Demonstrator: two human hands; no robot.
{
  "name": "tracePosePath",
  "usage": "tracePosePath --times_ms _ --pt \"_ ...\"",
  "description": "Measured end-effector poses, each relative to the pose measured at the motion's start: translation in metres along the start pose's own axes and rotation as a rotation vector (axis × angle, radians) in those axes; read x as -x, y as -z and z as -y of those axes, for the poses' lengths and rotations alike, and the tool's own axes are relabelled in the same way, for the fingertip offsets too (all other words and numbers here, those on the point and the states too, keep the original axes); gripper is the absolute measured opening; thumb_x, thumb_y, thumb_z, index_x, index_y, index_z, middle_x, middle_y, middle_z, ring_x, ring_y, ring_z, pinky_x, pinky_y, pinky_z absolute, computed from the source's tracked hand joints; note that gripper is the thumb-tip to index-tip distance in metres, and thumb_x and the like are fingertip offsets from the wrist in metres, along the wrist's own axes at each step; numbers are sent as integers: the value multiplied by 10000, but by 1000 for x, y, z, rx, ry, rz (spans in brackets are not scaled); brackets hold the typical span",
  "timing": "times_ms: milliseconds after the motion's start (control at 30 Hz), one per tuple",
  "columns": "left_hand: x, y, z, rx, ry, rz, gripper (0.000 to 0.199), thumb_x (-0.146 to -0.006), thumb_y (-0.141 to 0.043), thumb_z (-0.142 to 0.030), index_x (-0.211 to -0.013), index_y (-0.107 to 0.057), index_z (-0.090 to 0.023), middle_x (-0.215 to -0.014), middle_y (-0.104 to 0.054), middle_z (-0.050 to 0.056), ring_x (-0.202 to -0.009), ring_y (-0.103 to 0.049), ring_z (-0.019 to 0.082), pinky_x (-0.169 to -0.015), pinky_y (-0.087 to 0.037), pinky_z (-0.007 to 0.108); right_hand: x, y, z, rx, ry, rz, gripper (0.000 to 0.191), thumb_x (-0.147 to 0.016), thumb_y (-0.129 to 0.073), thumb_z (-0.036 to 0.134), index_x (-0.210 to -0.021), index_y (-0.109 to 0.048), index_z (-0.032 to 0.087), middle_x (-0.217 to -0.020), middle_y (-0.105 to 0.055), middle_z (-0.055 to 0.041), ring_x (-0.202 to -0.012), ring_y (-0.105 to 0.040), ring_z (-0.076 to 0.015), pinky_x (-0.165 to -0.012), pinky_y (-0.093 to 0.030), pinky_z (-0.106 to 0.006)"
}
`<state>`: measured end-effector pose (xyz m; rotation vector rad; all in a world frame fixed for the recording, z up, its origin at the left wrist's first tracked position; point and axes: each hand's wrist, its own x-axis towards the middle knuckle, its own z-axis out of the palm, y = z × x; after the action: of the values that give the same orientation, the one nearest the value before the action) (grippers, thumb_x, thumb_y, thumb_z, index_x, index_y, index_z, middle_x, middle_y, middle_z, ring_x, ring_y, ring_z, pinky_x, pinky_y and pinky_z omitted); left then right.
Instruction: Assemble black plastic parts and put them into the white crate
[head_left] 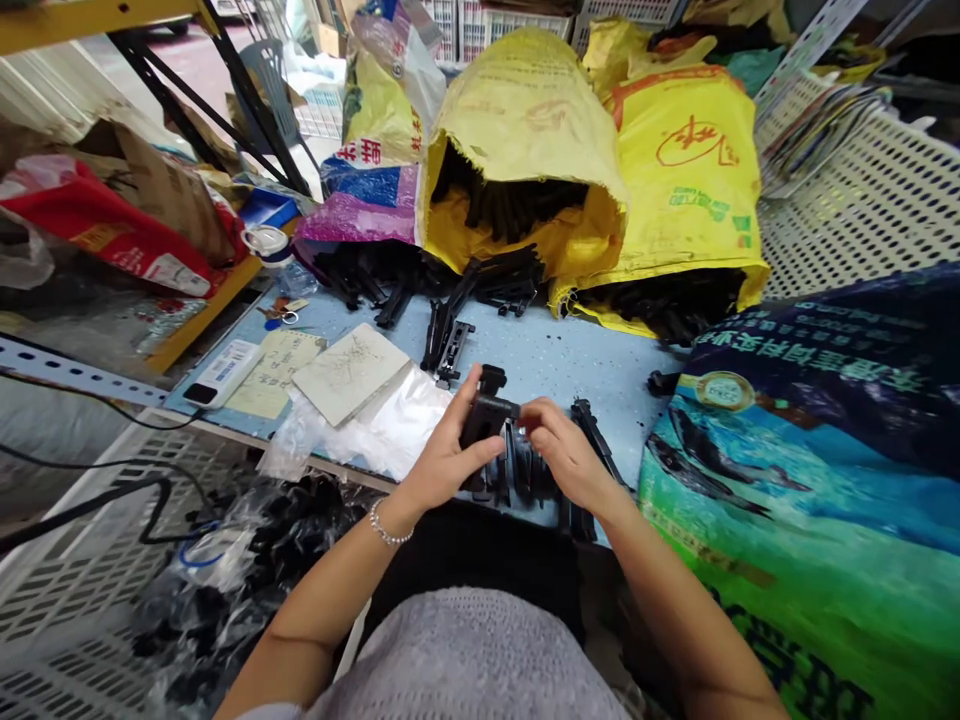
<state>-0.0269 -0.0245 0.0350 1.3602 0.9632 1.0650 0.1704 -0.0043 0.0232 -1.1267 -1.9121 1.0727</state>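
Left hand [452, 447] grasps black part [480, 422] near desk's [600, 355] front edge, best kept steady against right hand's [562, 450] light fingertip pressure, its grip unclear.

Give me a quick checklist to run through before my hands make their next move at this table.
1. Left hand has hold of the black part: ok.
2. Right hand gripping that part: cannot tell; its fingers are right beside it.
3. Space below the hands free of loose pieces: not ok, several black ones lie there.
4. Middle yellow bag open toward the table: ok, black pieces show in its mouth.
5. Cable away from both hands: ok, it runs off at the left.
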Motion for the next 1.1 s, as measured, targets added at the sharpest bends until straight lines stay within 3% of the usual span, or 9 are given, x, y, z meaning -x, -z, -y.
tracePosePath --times_ms 200,300,467,600,733,800,867,933,1100 --pt "2 6 8 168 153 132 806 -830 -678 -424 -1516 -280 -281 -1325 -589 63 -1270 -509 314 -1089 -394 443 -14 3 11 536 374 -5 386 -996 -332 422 -768 -557 207 -718 -570 -69 -691 -530 -197 -653 -427 -311" --pt "3 14 26 159 197 28 794 -802 -712 -402 -1489 -328 -302 -1358 -553 67 -1172 -574 263 -1013 -455 373 -1 5 -1 596 172 71 412 -1020 -263 373 -812 -576 205 -748 -592 -54 -707 -560 -187 -672 -435 -297" --pt "5 19 87 439 572 -126 594 -807 -664 -426 -1324 -482 -196 -952 -661 58 -657 -611 130 -593 -499 251 55 28 -54 916 -259 -120 396 -946 -475 360 -1257 -543 124 -1309 -525 -213 -1187 -518 -348 -956 -443 -483" --pt "8 15 102 483 589 -146 416 -813 -616 -434 -1083 -610 -117 -801 -670 60 -624 -614 133 -600 -499 250 82 28 -70 938 -271 -173 399 -930 -487 262 -1288 -550 96 -1423 -437 -238 -1340 -404 -379 -1059 -382 -574" --pt "28 16 65 174 468 226 330 -801 -679 -403 -1028 -677 -162 -802 -719 49 -696 -666 189 -699 -535 311 74 -4 -26 725 75 -26 481 -949 -438 179 -1426 -448 243 -1518 -387 -130 -1411 -351 -293 -1102 -394 -539" --pt "40 21 45 154 496 498 316 -827 -654 -438 -1000 -709 -178 -828 -739 71 -740 -693 227 -741 -550 356 66 -23 -5 611 264 154 504 -952 -440 151 -1437 -432 284 -1494 -442 -101 -1370 -425 -264 -1073 -448 -501" --pt "49 33 35 195 549 593 383 -880 -563 -497 -987 -731 -170 -893 -749 108 -813 -709 253 -799 -553 386 59 -37 4 548 349 250 472 -957 -460 165 -1420 -453 252 -1421 -530 -120 -1277 -534 -258 -1010 -508 -470" --pt "50 49 39 213 572 471 500 -922 -445 -549 -1024 -735 -154 -976 -743 133 -920 -703 271 -865 -541 410 57 -46 3 543 307 252 413 -963 -481 211 -1375 -495 194 -1331 -604 -149 -1155 -625 -269 -930 -553 -457" --pt "37 72 90 -281 304 -240 394 -866 -546 -460 -1070 -709 -166 -1125 -685 138 -1112 -609 314 -1010 -450 491 73 -66 -4 421 8 148 341 -982 -462 370 -1231 -569 163 -1087 -723 -125 -945 -709 -266 -802 -577 -417"
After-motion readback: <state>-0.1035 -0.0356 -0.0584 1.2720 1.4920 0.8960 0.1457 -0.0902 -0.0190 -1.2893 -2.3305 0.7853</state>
